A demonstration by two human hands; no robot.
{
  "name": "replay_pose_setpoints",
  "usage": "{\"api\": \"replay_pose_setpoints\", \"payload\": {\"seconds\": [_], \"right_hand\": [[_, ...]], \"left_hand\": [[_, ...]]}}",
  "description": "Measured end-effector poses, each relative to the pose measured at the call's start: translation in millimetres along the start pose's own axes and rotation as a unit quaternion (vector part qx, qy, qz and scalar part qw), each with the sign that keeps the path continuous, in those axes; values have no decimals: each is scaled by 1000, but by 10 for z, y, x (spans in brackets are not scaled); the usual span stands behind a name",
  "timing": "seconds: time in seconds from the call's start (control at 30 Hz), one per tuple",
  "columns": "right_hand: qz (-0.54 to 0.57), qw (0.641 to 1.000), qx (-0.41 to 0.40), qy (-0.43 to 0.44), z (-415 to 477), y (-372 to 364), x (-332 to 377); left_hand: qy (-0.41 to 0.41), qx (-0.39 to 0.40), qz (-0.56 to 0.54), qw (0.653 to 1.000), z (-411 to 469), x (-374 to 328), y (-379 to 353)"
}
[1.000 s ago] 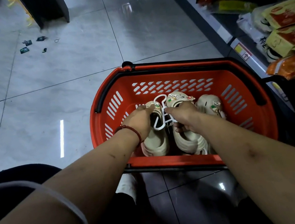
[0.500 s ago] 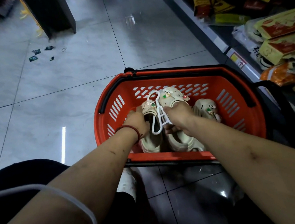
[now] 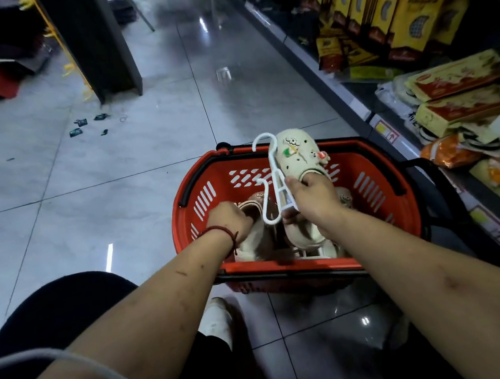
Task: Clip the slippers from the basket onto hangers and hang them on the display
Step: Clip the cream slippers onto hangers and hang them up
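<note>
Lifting from the basket (image 3: 368,172), the right hand (image 3: 314,199) now grips a slipper (image 3: 297,157) and white hanger (image 3: 276,182) raised above the rim; the left hand (image 3: 230,221) grasps its mate (image 3: 253,237) lower inside. Clipping likely comes next.

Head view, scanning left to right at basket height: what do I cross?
Bare floor tiles → basket's left wall → left hand on a slipper in the basket → white hanger → right hand holding the lifted slipper → basket's right wall → shelf goods.
</note>
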State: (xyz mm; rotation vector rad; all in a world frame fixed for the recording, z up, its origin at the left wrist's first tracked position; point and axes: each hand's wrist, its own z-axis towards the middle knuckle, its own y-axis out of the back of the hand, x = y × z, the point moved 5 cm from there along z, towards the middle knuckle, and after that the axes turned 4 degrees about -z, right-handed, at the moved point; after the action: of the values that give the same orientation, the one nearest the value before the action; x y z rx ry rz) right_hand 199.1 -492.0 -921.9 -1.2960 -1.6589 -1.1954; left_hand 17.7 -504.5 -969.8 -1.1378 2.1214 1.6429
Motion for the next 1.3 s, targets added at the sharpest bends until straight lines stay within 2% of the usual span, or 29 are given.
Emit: {"api": "replay_pose_setpoints", "payload": {"seconds": [0.1,0.23,0.53,0.7,0.87,0.97,1.1,1.3], "right_hand": [[-2,1000,5,-28,7,50,-102],[-55,997,4,-45,107,77,-207],[-185,977,43,-96,305,-97,-261],[-216,964,51,-143,429,-153,-322],[-187,966,43,-175,525,-213,-338],[-138,971,24,-192,542,-195,-349],[-19,981,-6,-191,525,-128,-365],[108,979,-29,-172,312,-19,-296]], "left_hand": [[-24,-44,43,998,34,46,21],[-7,-70,47,996,175,158,-4],[15,13,109,994,500,134,-227],[8,53,174,983,604,83,-348],[-19,53,240,969,594,-6,-336],[-54,19,235,970,510,-112,-280],[-98,-47,212,971,275,-195,-157],[-227,-148,228,935,-191,-340,77]]}}
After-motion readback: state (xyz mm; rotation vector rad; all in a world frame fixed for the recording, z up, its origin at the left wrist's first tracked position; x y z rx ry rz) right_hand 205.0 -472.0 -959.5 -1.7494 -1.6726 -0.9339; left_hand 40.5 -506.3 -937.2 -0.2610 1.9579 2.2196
